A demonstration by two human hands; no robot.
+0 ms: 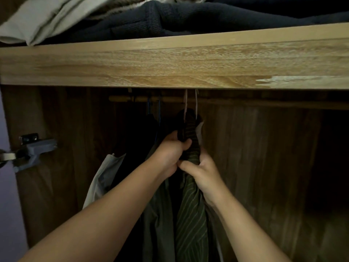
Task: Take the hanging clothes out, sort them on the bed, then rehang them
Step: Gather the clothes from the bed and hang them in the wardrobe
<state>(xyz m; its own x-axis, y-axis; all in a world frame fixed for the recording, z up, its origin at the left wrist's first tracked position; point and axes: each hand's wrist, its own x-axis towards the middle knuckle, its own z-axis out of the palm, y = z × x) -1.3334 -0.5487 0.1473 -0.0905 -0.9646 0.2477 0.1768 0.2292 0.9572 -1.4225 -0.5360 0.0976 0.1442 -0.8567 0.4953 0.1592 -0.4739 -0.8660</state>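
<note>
Both forearms enter from 6 o'clock and meet at the centre of the view. Our left hand (170, 154) is clamped around the upper neck of the green striped shirt (190, 214); our right hand (200, 171) is clamped on the same shirt just below, with thumb and fingers pinching the cloth. The two hands touch each other.

The shirt hangs on a pale hanger (191, 104), whose hook runs up toward 12 o'clock to the wooden rail (132, 98). The hook top is hidden behind the shelf board (170, 61), so we cannot tell whether it is on the rail or already lifted off.

Procedure for this step, as we judge it:
1. Keep the upper hand on the hanger neck, not on cloth alone.
2. Lift straight up until the hook clears the rail.
3. Draw the shirt toward 6 o'clock, below the shelf board.
4. Support the cloth with the lower hand so it does not slide off the hanger.

Count:
- Hands: two, both gripping.
- Rail: one.
- Blue hangers (154, 110): at least one, at 11 o'clock of the hands; a second hook seems present, but darkness prevents certainty.
- Pale garment (105, 176): one, at 9 o'clock.
- Dark garments (136, 137) between: number not readable.
- Door hinge (35, 148): one, far at 9 o'clock.
- Folded textiles (132, 17) on the shelf at 12 o'clock: several.
</note>
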